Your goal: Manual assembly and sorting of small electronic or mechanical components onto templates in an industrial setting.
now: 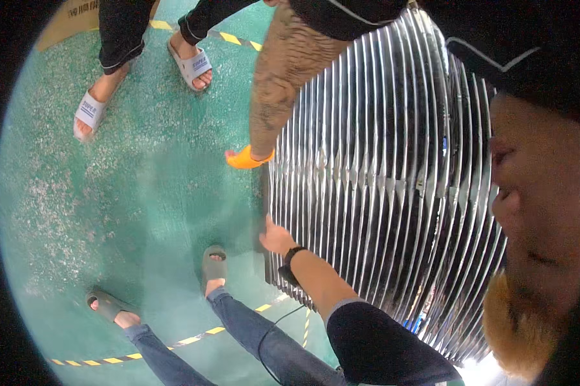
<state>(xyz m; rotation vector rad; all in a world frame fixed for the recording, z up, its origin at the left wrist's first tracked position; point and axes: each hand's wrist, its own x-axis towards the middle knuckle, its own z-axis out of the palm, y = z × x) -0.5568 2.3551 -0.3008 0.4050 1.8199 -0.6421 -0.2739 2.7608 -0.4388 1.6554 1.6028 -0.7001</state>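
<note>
The left hand (278,238), reaching in from the lower edge with a dark watch (292,262) on the wrist, is closed on the left edge of a large metal stack (367,186). Part of its fingers is out of sight, so the firmness of the hold cannot be judged. The right hand is out of view and its state cannot be told.

The metal stack occupies the centre and right, its many thin, dark sheets with bright silver edges set close together and bowed by the lens. What bears it cannot be seen.

Farther up the same edge, a co-worker's hand in an orange glove (250,158) is against the stack, below a patterned forearm (280,83). The co-worker's head is at the right.

Lower left, jeans (258,328) and grey slides (214,264) are noted; upper left, dark trousers (122,32) and white slides (89,110). The green floor (155,186) is worn pale in patches and carries yellow-and-black tape (189,340). A cardboard box (65,24) stands at the top left.
</note>
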